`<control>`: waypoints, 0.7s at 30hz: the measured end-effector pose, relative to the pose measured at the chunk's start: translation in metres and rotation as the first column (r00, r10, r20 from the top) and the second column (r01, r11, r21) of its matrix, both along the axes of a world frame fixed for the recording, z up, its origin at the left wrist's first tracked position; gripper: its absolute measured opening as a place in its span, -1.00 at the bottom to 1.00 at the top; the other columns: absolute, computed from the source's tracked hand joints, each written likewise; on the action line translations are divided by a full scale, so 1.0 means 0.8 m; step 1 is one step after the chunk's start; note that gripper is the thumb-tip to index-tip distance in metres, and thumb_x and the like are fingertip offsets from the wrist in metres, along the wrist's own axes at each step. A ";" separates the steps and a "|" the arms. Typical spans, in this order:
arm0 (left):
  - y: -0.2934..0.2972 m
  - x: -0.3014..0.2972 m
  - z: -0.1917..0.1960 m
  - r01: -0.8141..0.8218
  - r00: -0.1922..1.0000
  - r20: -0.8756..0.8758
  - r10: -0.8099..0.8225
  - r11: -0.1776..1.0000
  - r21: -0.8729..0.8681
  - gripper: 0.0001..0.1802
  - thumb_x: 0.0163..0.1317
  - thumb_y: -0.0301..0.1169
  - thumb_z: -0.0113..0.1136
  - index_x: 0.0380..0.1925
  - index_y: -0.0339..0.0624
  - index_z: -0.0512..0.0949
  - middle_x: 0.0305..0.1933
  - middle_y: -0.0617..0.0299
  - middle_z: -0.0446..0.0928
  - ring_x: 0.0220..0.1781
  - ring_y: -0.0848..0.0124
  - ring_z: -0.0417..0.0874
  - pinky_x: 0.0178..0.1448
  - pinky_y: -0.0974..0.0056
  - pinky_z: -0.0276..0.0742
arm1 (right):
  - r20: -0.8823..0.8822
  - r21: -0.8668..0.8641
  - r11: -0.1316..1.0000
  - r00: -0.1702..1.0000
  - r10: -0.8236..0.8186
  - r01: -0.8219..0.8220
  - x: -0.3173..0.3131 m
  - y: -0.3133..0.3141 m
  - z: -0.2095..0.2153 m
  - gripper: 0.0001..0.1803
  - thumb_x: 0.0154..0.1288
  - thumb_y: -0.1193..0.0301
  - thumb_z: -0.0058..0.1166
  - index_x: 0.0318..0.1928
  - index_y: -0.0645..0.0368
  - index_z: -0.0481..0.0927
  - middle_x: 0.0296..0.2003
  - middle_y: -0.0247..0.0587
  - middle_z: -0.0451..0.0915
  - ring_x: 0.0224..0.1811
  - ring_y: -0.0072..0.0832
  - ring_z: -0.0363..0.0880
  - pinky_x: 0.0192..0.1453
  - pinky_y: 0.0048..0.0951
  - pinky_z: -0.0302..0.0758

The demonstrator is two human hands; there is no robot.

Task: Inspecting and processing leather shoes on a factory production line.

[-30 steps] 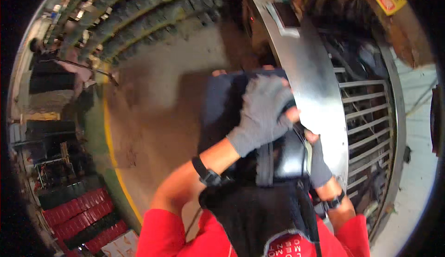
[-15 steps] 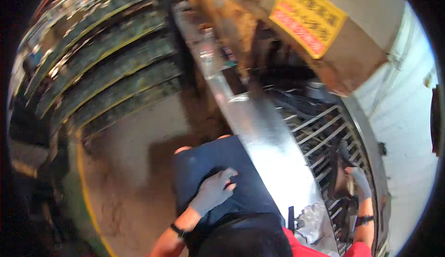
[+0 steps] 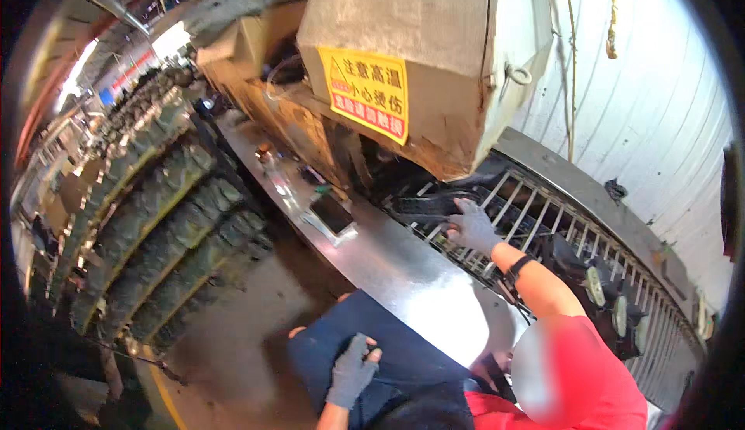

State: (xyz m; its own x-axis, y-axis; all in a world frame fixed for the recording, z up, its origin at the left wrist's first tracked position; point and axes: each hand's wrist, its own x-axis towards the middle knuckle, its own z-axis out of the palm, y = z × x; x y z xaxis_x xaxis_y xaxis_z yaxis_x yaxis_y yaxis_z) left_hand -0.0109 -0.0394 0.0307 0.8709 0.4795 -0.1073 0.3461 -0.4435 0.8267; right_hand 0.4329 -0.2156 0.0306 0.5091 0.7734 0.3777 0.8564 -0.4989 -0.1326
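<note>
My right hand (image 3: 473,228), in a grey glove with bare fingertips, reaches out over a metal-slat rack. Its thumb and fingers are around the near end of a black shoe-shaped piece (image 3: 425,206), which lies on the slats below a large hood. My left hand (image 3: 354,369), gloved the same way, rests on the dark navy cloth (image 3: 372,317) over my lap. Its fingers are curled with the thumb against them; whatever might be inside is hidden. Several black shoes (image 3: 594,279) with pale parts sit on the slats beside my right forearm.
A beige metal hood (image 3: 396,19) with a yellow and red warning label (image 3: 365,92) stands over the rack (image 3: 535,209). A shiny metal ledge (image 3: 388,255) runs between rack and lap, with a dark flat tray (image 3: 332,214) on it. Tiered shelves (image 3: 167,189) holding many dark items stand left.
My view has turned. My right hand has gone from low on the rack, holding a dark piece, forward and left to beneath the hood. My left hand stays on my lap.
</note>
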 end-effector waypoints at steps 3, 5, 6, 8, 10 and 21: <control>-0.008 -0.002 0.013 0.017 1.000 -0.023 -0.017 1.000 -0.001 -0.68 0.42 -0.28 0.34 0.08 -0.10 0.53 -0.25 0.07 0.63 -0.21 0.22 0.74 -0.07 0.11 0.66 | -0.045 -0.318 0.924 0.970 -0.241 0.215 0.008 0.000 -0.036 -0.57 0.15 0.06 0.30 -0.08 0.04 0.83 0.09 0.21 0.59 0.21 0.10 0.53 0.36 0.03 0.46; -0.006 -0.011 0.007 0.015 0.999 -0.048 -0.017 0.999 -0.039 -0.67 0.43 -0.26 0.34 0.10 -0.09 0.54 -0.21 0.07 0.64 -0.15 0.23 0.75 -0.02 0.12 0.67 | 0.035 -0.262 0.952 0.988 -0.152 0.155 -0.038 -0.001 -0.013 -0.41 0.14 -0.02 0.40 -0.02 0.21 0.73 -0.02 0.05 0.58 0.19 -0.02 0.48 0.25 -0.01 0.42; -0.004 -0.012 0.000 0.036 0.999 -0.005 -0.036 0.999 -0.016 -0.67 0.43 -0.26 0.34 0.10 -0.08 0.55 -0.20 0.08 0.64 -0.13 0.25 0.75 -0.01 0.12 0.67 | 0.024 -0.216 0.972 0.996 -0.085 0.088 -0.055 -0.014 -0.015 -0.50 0.12 0.13 0.40 -0.03 0.18 0.62 -0.09 0.05 0.56 0.12 0.03 0.52 0.14 0.00 0.49; 0.003 -0.013 -0.011 0.015 1.000 -0.021 -0.017 0.998 -0.067 -0.65 0.42 -0.24 0.36 0.11 -0.08 0.56 -0.16 0.09 0.65 -0.11 0.24 0.75 -0.01 0.11 0.67 | -0.373 -0.233 0.961 0.926 0.052 -0.148 -0.120 -0.029 0.032 -0.57 0.12 0.17 0.37 -0.01 -0.02 0.58 -0.13 0.00 0.56 -0.01 0.03 0.63 -0.02 0.05 0.57; 0.003 -0.012 -0.015 0.035 0.998 -0.043 -0.041 0.991 -0.130 -0.63 0.41 -0.22 0.38 0.12 -0.08 0.57 -0.12 0.10 0.66 -0.09 0.24 0.75 0.00 0.11 0.67 | -0.569 -0.176 0.935 0.807 0.159 -0.308 -0.179 -0.038 0.099 -0.59 0.15 0.09 0.39 -0.07 -0.03 0.58 -0.19 -0.07 0.69 -0.11 0.02 0.71 -0.01 0.00 0.61; -0.025 0.060 0.072 -0.151 0.792 0.567 0.228 0.972 -0.179 -0.43 0.31 -0.48 0.31 0.33 -0.27 0.46 0.25 0.15 0.56 0.29 0.25 0.57 0.45 0.12 0.44 | -0.789 0.579 0.796 -0.362 0.496 -0.173 -0.234 0.065 0.277 -0.37 0.64 0.05 0.08 0.49 0.17 0.40 -0.16 -0.10 0.71 -0.06 -0.50 0.75 -0.12 -0.48 0.73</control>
